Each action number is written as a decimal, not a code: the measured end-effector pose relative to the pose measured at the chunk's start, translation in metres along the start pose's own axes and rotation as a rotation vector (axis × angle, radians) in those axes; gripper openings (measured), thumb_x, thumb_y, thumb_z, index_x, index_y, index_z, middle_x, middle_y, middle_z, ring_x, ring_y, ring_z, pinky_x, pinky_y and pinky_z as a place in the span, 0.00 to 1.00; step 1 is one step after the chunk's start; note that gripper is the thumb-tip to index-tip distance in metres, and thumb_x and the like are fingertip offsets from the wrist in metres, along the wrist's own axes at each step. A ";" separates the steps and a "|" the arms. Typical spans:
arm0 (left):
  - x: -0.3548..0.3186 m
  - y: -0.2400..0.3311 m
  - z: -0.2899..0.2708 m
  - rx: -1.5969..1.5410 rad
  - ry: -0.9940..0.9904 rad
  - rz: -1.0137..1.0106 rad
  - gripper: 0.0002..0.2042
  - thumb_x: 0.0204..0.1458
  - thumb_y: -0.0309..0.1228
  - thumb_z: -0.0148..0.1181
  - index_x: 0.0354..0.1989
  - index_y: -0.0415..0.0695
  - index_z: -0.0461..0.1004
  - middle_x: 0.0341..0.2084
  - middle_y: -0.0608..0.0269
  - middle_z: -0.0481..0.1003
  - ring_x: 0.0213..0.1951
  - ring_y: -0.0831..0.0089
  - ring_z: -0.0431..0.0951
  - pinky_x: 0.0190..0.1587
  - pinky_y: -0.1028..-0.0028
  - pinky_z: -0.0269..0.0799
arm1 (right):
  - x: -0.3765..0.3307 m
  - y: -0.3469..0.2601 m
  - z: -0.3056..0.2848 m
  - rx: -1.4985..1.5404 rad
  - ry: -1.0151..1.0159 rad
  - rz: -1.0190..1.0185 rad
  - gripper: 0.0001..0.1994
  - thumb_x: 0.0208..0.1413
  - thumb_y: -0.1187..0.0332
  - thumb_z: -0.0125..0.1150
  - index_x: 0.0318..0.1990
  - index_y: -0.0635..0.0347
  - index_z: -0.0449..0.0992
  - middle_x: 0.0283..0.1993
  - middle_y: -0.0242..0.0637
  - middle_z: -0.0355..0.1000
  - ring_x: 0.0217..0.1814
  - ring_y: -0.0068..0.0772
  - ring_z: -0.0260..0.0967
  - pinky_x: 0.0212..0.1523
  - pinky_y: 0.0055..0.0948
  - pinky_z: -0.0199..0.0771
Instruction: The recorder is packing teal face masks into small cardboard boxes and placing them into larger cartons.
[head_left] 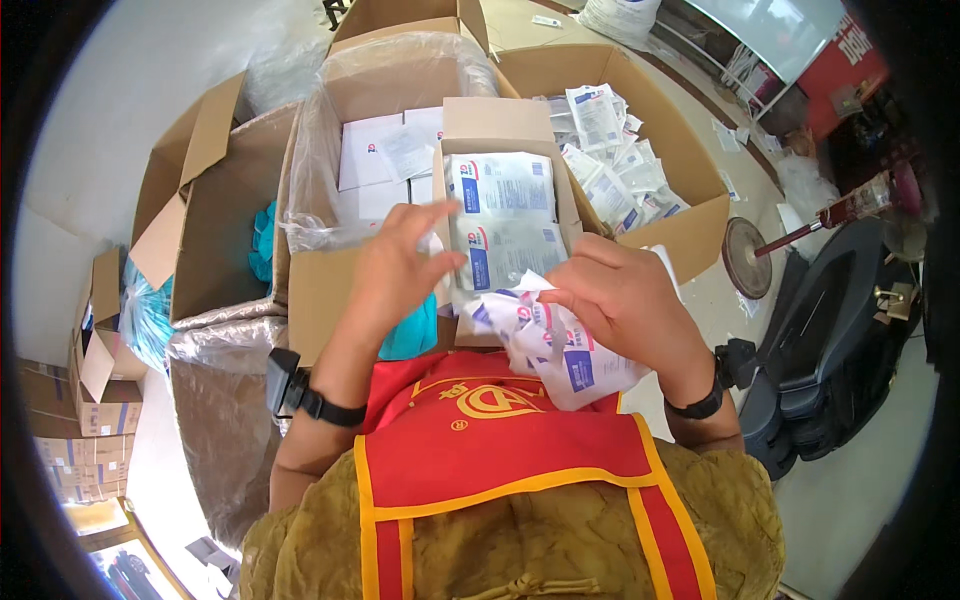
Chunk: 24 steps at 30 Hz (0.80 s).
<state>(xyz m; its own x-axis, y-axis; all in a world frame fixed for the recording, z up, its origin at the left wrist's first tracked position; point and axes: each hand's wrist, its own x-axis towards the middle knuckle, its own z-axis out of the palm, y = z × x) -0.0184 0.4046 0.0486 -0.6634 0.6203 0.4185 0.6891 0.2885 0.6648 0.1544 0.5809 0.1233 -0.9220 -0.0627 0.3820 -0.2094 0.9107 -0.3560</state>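
My right hand (625, 295) is closed on a crumpled white plastic bag (585, 370) with pink and blue print, which hangs over my red apron (500, 455). My left hand (400, 255) is open, thumb and fingers apart, over the left edge of a narrow cardboard box (497, 120). Inside that box lie two flat white packets with blue labels, a far packet (510, 185) and a near packet (515, 255). Teal fabric (410, 330) shows below my left hand, partly hidden by it.
Behind on the right, a large carton (685, 235) holds many loose packets (625, 165). A plastic-lined carton (390, 80) with white boxes stands at the back. Another carton (225, 250) at left contains teal cloth. A black chair (830, 330) and a round-based stand (745, 258) are at right.
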 end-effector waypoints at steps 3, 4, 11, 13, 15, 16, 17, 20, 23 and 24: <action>-0.007 0.027 -0.018 -0.111 -0.314 0.119 0.14 0.40 0.23 0.63 0.38 0.45 0.76 0.48 0.56 0.69 0.40 0.59 0.75 0.42 0.66 0.71 | 0.006 0.008 0.012 0.133 0.048 -0.035 0.05 0.44 0.70 0.64 0.27 0.56 0.74 0.23 0.36 0.60 0.22 0.39 0.63 0.21 0.32 0.61; -0.009 0.032 -0.019 -0.162 -0.398 0.180 0.15 0.40 0.23 0.62 0.40 0.45 0.75 0.47 0.56 0.70 0.40 0.58 0.75 0.42 0.67 0.71 | 0.008 0.009 0.016 0.127 0.048 -0.049 0.05 0.45 0.70 0.64 0.27 0.56 0.73 0.23 0.36 0.61 0.23 0.39 0.63 0.21 0.32 0.61; -0.008 0.038 -0.033 -0.331 -0.721 0.070 0.17 0.39 0.23 0.59 0.42 0.42 0.73 0.46 0.54 0.71 0.43 0.57 0.74 0.45 0.68 0.69 | 0.010 0.004 0.027 0.051 0.009 -0.092 0.06 0.47 0.68 0.63 0.27 0.55 0.71 0.25 0.35 0.63 0.25 0.40 0.65 0.22 0.33 0.64; -0.009 0.037 -0.028 -0.330 -0.691 0.103 0.17 0.39 0.22 0.58 0.42 0.41 0.73 0.45 0.54 0.71 0.43 0.57 0.74 0.45 0.68 0.69 | 0.012 0.001 0.029 0.146 0.011 -0.145 0.06 0.47 0.68 0.63 0.27 0.55 0.71 0.26 0.35 0.63 0.25 0.40 0.66 0.22 0.32 0.64; -0.015 0.041 -0.019 -0.392 -0.673 0.149 0.16 0.40 0.19 0.56 0.42 0.40 0.73 0.39 0.53 0.74 0.40 0.58 0.75 0.43 0.69 0.70 | 0.014 -0.008 0.029 0.295 -0.025 -0.164 0.06 0.47 0.67 0.63 0.30 0.55 0.72 0.27 0.36 0.65 0.27 0.41 0.67 0.25 0.32 0.66; -0.019 0.040 -0.017 -0.392 -0.676 0.149 0.16 0.40 0.19 0.56 0.42 0.40 0.73 0.39 0.53 0.74 0.40 0.58 0.75 0.43 0.69 0.70 | 0.013 -0.006 0.029 0.296 -0.024 -0.162 0.06 0.47 0.67 0.63 0.30 0.55 0.72 0.27 0.36 0.65 0.27 0.41 0.67 0.25 0.32 0.66; -0.022 0.038 -0.016 -0.394 -0.615 0.075 0.16 0.41 0.19 0.55 0.42 0.40 0.73 0.36 0.55 0.74 0.39 0.63 0.75 0.42 0.71 0.70 | 0.013 -0.001 0.030 0.293 -0.026 -0.109 0.07 0.47 0.67 0.63 0.32 0.55 0.73 0.29 0.36 0.66 0.28 0.41 0.67 0.26 0.32 0.66; -0.024 0.028 -0.018 -0.514 -0.514 -0.153 0.14 0.42 0.19 0.56 0.41 0.39 0.73 0.32 0.59 0.76 0.37 0.72 0.75 0.40 0.74 0.69 | 0.011 0.023 0.028 0.221 -0.024 0.023 0.08 0.47 0.66 0.64 0.34 0.56 0.74 0.30 0.36 0.68 0.29 0.41 0.68 0.29 0.32 0.67; -0.019 0.034 -0.021 -0.566 -0.502 -0.212 0.13 0.42 0.20 0.58 0.39 0.39 0.72 0.31 0.63 0.76 0.36 0.79 0.74 0.39 0.76 0.68 | 0.007 0.032 0.025 0.209 -0.067 0.087 0.08 0.47 0.66 0.64 0.31 0.58 0.74 0.29 0.37 0.69 0.30 0.40 0.68 0.29 0.32 0.66; -0.018 0.038 -0.022 -0.498 -0.523 -0.122 0.13 0.42 0.22 0.59 0.39 0.38 0.72 0.30 0.64 0.76 0.35 0.81 0.73 0.38 0.77 0.68 | 0.005 0.031 0.024 0.271 -0.118 0.061 0.07 0.47 0.66 0.64 0.29 0.59 0.74 0.27 0.37 0.69 0.30 0.40 0.68 0.29 0.32 0.66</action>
<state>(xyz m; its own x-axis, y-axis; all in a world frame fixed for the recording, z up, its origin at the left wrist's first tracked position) 0.0134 0.3886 0.0801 -0.4150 0.9081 0.0556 0.3217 0.0893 0.9426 0.1351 0.5987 0.0935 -0.9638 -0.0723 0.2567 -0.2168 0.7732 -0.5960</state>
